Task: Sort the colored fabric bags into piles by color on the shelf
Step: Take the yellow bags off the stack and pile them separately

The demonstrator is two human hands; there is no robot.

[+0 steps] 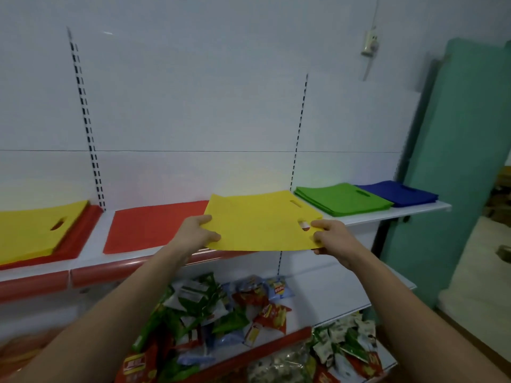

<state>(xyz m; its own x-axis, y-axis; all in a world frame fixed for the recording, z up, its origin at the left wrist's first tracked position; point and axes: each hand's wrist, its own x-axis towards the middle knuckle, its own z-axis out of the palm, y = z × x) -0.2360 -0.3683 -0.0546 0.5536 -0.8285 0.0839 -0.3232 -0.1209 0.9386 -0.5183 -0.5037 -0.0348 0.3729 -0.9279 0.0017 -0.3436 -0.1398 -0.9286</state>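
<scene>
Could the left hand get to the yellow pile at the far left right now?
Probably not yet: the left hand is gripping the held yellow bag. Nothing stands between it and the yellow pile once it lets go.

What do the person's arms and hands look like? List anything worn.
Both forearms are bare as far as the frame shows: no sleeves, gloves, watch or bracelets. The left hand and right hand show no rings on the fingers that can be seen. Any sleeve would sit higher up, out of view.
</scene>
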